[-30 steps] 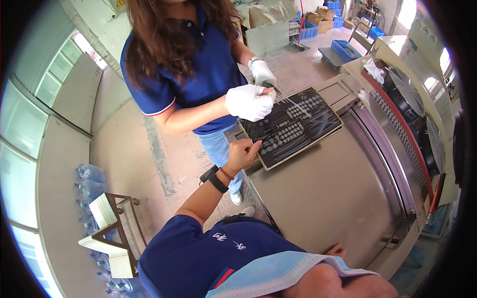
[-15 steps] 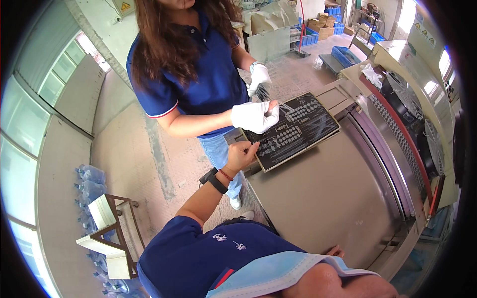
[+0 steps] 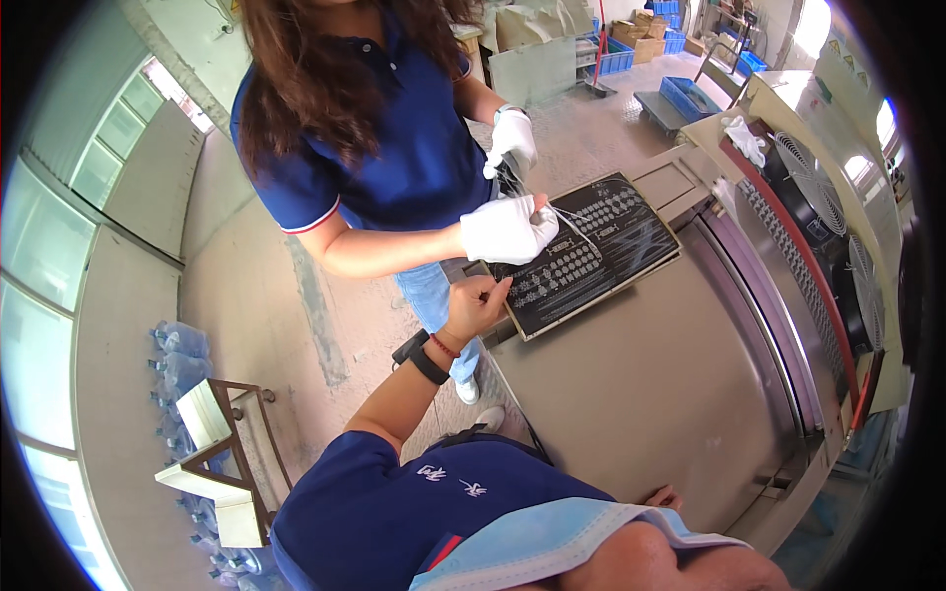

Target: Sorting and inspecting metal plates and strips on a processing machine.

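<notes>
A flat black panel (image 3: pixel 621 271) printed with rows of white shapes lies on the far part of a metal machine top. My left hand (image 3: pixel 478 305) is at its left edge, fingers curled and pinched together. Whatever sits between the fingertips is too small to make out. Low in view, my right hand (image 3: pixel 665 497) shows only in part beside the machine's near side, mostly behind my mask, so its grip is hidden. Over the panel, a co-worker's white-gloved hand (image 3: pixel 507 231) grips thin, clear strips (image 3: pixel 581 229). The other gloved hand (image 3: pixel 514 138) holds more of this clear material.
The broad metal top (image 3: pixel 641 384) spreads in front of me, with a curved roller slot and round fans (image 3: pixel 808 187) on its right. A white glove (image 3: pixel 744 140) lies near the fans. Left stand a trolley (image 3: pixel 232 463) and plastic bottles (image 3: pixel 182 345); blue crates (image 3: pixel 690 97) are behind.
The clear strip now arcs farther across the panel from the co-worker's near glove. The co-worker's far glove has risen slightly. My left hand stays at the panel's edge.
</notes>
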Available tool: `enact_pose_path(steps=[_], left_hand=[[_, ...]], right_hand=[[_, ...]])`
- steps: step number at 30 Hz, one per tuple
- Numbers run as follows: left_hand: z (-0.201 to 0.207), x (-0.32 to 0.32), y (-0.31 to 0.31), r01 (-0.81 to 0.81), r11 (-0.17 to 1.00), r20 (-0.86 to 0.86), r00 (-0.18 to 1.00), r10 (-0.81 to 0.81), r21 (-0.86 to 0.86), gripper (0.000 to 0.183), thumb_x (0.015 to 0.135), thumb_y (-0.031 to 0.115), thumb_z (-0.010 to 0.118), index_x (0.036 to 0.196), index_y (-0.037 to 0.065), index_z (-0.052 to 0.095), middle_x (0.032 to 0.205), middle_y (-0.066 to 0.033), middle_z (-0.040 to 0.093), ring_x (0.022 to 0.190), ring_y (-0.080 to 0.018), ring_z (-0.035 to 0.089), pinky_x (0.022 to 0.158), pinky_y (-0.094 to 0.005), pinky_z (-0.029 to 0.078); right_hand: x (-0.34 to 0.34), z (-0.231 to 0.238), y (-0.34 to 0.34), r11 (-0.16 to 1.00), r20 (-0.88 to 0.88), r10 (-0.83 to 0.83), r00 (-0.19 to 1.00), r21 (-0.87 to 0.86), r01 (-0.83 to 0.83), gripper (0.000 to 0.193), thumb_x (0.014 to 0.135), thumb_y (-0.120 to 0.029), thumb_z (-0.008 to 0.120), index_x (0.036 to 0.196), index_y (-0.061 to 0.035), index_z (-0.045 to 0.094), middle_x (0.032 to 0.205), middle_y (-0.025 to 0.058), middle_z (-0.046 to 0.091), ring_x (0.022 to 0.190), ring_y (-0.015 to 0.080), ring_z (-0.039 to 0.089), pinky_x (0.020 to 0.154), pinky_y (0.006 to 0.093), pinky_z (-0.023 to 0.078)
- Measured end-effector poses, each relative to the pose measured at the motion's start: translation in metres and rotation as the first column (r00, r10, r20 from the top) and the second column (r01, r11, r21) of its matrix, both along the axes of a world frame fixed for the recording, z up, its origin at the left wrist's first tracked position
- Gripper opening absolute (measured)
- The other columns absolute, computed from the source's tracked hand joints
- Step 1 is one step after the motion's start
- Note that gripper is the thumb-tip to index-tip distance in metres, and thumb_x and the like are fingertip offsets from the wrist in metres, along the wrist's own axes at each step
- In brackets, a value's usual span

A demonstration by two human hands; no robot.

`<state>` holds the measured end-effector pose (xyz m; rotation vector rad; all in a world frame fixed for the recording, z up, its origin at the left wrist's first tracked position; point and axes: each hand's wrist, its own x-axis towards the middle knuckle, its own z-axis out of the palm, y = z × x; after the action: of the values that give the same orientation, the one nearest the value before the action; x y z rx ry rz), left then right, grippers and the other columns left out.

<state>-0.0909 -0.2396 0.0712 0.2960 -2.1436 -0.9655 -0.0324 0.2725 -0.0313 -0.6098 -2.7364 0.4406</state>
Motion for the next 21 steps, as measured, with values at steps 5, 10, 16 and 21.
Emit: enact_pose_path(steps=[5, 10, 16, 21], left_hand=[[-0.003, 0.015, -0.005, -0.042, 0.999, -0.03, 0.999, 0.042, 0.019, 0.036, 0.083, 0.009, 0.068, 0.052, 0.001, 0.052, 0.046, -0.0079, 0.051, 0.04, -0.0101, 0.045, 0.04, -0.0284, 0.034], [0.002, 0.008, 0.002, -0.008, 0.999, -0.044, 0.999, 0.011, 0.053, 0.037, 0.082, 0.01, 0.068, 0.052, 0.002, 0.048, 0.048, -0.0116, 0.044, 0.039, -0.0207, 0.04, 0.04, -0.0334, 0.031], [-0.003, 0.006, -0.001, -0.023, 0.996, -0.027, 0.999, 0.025, 0.089, 0.038, 0.082, 0.01, 0.068, 0.051, 0.001, 0.047, 0.048, -0.0118, 0.043, 0.038, -0.0221, 0.039, 0.04, -0.0329, 0.03], [-0.002, 0.006, -0.004, -0.023, 1.0, -0.047, 0.999, 0.023, 0.007, 0.04, 0.086, 0.01, 0.067, 0.052, 0.002, 0.048, 0.044, -0.0037, 0.041, 0.042, -0.0076, 0.034, 0.039, -0.0284, 0.026]], right_hand=[[-0.01, -0.01, -0.001, 0.997, -0.025, 0.071, 0.997, -0.009, -0.072, 0.029, 0.089, -0.035, 0.061, 0.077, -0.0079, 0.06, 0.063, 0.0077, 0.058, 0.055, 0.0272, 0.057, 0.051, 0.0393, 0.045], [-0.003, -0.018, 0.002, 0.998, -0.063, 0.059, 0.996, 0.033, -0.057, 0.029, 0.089, -0.033, 0.061, 0.076, -0.0076, 0.06, 0.064, 0.0081, 0.059, 0.055, 0.0274, 0.057, 0.051, 0.0393, 0.045], [-0.008, -0.005, -0.008, 0.994, -0.093, 0.094, 0.991, 0.07, -0.087, 0.028, 0.089, -0.032, 0.061, 0.076, -0.0072, 0.059, 0.065, 0.0085, 0.059, 0.055, 0.0278, 0.057, 0.051, 0.0394, 0.045], [-0.009, 0.004, -0.018, 0.992, -0.126, 0.091, 0.988, 0.094, -0.08, 0.028, 0.089, -0.03, 0.061, 0.075, -0.0069, 0.059, 0.065, 0.0089, 0.06, 0.056, 0.0282, 0.058, 0.052, 0.0394, 0.046]])
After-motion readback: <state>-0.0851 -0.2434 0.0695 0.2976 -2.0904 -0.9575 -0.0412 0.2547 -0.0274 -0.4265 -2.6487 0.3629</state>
